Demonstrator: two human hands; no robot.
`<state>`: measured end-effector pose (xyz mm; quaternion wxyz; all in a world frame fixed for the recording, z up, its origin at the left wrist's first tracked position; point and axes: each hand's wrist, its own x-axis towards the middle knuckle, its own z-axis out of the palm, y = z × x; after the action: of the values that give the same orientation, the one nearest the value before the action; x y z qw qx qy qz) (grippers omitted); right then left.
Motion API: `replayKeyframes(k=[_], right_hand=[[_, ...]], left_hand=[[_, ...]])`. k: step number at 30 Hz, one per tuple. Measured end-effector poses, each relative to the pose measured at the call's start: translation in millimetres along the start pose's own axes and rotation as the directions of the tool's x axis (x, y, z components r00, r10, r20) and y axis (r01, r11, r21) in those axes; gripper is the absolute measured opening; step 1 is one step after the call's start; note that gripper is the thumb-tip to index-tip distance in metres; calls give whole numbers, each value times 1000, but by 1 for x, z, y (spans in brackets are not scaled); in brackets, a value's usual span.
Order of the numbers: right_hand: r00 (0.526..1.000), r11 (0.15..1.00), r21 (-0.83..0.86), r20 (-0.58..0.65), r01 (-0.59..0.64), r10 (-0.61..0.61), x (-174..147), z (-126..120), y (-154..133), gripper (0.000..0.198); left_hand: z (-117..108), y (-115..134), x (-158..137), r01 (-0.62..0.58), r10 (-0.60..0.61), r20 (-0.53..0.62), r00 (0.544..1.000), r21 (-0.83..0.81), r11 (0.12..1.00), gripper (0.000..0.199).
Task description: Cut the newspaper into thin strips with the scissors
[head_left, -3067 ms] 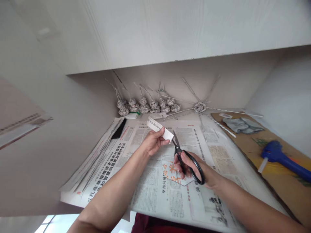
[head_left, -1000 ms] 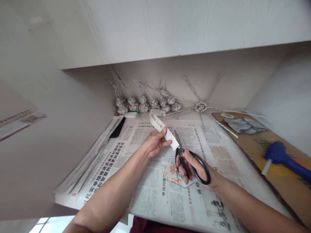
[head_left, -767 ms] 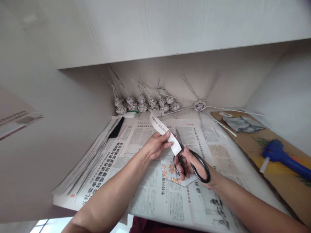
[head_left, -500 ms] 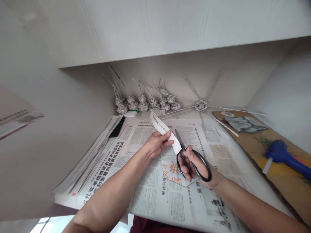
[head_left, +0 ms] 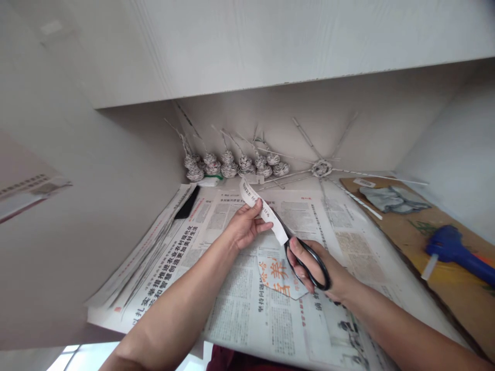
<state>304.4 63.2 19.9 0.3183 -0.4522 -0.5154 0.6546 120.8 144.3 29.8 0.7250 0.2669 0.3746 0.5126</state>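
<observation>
My left hand pinches a narrow curved strip of printed paper between thumb and fingers, its far end pointing up and away. My right hand is closed around the black-handled scissors. Their blades lie along the strip's right edge, pressed nearly together and partly hidden by the paper. Below my hands, a clear piece with orange characters lies on the newspaper sheets that cover the table.
Several gourd shapes woven from paper line the back wall, beside a star-like paper weave with long spokes. On the right, cardboard carries a blue glue gun and grey gloves. Stacked newspapers lie left; a white panel overhangs.
The scissors have gone from spread to nearly closed beside the strip, their handles drawing together in my right hand. My left hand has slid slightly up and left along the paper.
</observation>
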Motion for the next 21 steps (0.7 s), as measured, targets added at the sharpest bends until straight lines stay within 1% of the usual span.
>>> replayKeyframes(k=[5, 8, 12, 16, 21], right_hand=[[998, 1000, -7, 55, 28, -28, -2, 2, 0, 68], [998, 999, -5, 55, 36, -36, -2, 1, 0, 67], [998, 1000, 16, 56, 17, -18, -1, -1, 0, 66], [997, 999, 33, 73, 5, -8, -2, -2, 0, 67], [995, 998, 61, 99, -12, 6, 0, -3, 3, 68]], left_hand=[[2, -4, -2, 45, -45, 20, 999, 6, 999, 14], [3, -6, -1, 34, -34, 17, 999, -12, 999, 12], [0, -2, 1, -6, 5, -4, 1000, -33, 999, 8], [-1, 0, 1, 3, -3, 8, 1000, -14, 1000, 6], [1, -3, -2, 23, -23, 37, 999, 13, 1000, 5]])
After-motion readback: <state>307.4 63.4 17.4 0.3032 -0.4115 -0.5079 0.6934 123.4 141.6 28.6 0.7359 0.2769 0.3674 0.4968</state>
